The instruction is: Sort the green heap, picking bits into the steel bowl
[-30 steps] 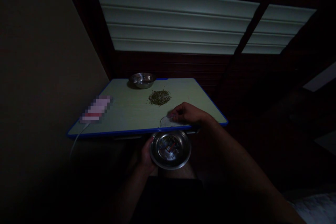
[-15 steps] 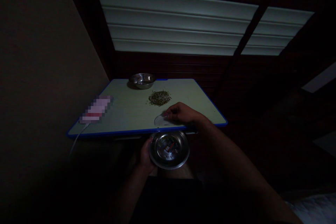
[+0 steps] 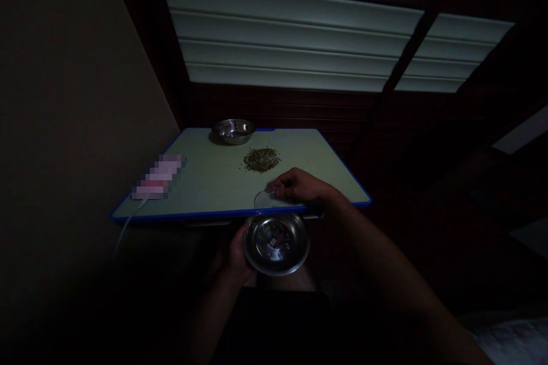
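Observation:
My left hand (image 3: 240, 252) grips the left rim of a shiny metal bowl (image 3: 295, 256), held just below the table's front edge. Small dark bits and a label-like patch show inside the bowl, too dim to make out fully. Above it, my right hand (image 3: 299, 185) pinches a clear, thin, round-edged plastic piece (image 3: 263, 199) against the tabletop at the front edge. Farther back on the table lies a loose pile of small greenish-brown grains or beans (image 3: 261, 159), untouched by either hand.
A second metal bowl (image 3: 234, 132) stands at the table's back left. On the left side lies a pixelated pink phone-like object (image 3: 158, 177) with a white cable (image 3: 124, 231). The pale tabletop (image 3: 209, 182) has a blue rim. A wall rises on the left, dark panelling behind.
The plastic piece has shifted slightly toward the table's front edge, along with my right hand. My left hand and its bowl stay nearly in place.

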A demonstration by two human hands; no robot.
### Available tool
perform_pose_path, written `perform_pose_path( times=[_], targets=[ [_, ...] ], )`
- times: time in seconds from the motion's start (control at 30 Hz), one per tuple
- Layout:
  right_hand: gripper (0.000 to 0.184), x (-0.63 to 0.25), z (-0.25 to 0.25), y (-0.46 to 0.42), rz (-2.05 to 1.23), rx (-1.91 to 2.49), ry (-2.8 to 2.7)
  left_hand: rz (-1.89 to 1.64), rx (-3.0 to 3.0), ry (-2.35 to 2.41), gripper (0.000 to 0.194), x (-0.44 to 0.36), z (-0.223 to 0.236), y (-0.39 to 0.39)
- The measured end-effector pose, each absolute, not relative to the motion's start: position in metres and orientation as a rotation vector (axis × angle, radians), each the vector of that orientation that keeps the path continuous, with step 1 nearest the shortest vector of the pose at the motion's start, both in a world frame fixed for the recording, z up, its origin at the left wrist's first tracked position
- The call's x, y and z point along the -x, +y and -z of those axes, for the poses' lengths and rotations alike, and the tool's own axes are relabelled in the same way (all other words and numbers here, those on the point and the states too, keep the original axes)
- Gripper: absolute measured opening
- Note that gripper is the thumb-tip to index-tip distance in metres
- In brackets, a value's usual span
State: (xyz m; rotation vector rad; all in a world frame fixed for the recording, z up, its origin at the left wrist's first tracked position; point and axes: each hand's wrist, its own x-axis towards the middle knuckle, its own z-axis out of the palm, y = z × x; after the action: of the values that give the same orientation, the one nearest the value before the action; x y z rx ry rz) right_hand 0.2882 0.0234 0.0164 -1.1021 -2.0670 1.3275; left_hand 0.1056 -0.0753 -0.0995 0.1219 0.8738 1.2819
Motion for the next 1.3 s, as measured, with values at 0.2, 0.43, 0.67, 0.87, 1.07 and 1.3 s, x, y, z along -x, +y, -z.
perform_pose_path(
  times=[0.2, 0.43, 0.67, 0.87, 1.07, 1.3],
  targets=[
    [0.027, -0.285, -0.011, 0.037, -1.267, 1.154, -1.874, -1.27, -0.119, 0.865, 0.02, -0.106, 0.1, -0.076],
    [0.013, -0.286, 0.01, 0.066, -0.587, 1.285, -1.686, -1.257, -0.129, 0.848, 0.02, -0.104, 0.107, -0.076],
    [0.012, -0.292, 0.018, 0.07, -0.417, 1.306, -1.613, -1.28, -0.132, 0.846, 0.02, -0.103, 0.113, -0.074],
    [0.016, -0.292, 0.02, 0.074, -0.426, 1.282, -1.596, -1.284, -0.12, 0.838, 0.018, -0.104, 0.107, -0.076],
    [0.015, -0.292, 0.02, 0.072, -0.36, 1.285, -1.646, -1.282, -0.114, 0.854, 0.02, -0.106, 0.107, -0.076],
    [0.019, -0.293, 0.022, 0.073, -0.319, 1.309, -1.682, -1.282, -0.089, 0.874, 0.02, -0.106, 0.103, -0.077]
  ],
)
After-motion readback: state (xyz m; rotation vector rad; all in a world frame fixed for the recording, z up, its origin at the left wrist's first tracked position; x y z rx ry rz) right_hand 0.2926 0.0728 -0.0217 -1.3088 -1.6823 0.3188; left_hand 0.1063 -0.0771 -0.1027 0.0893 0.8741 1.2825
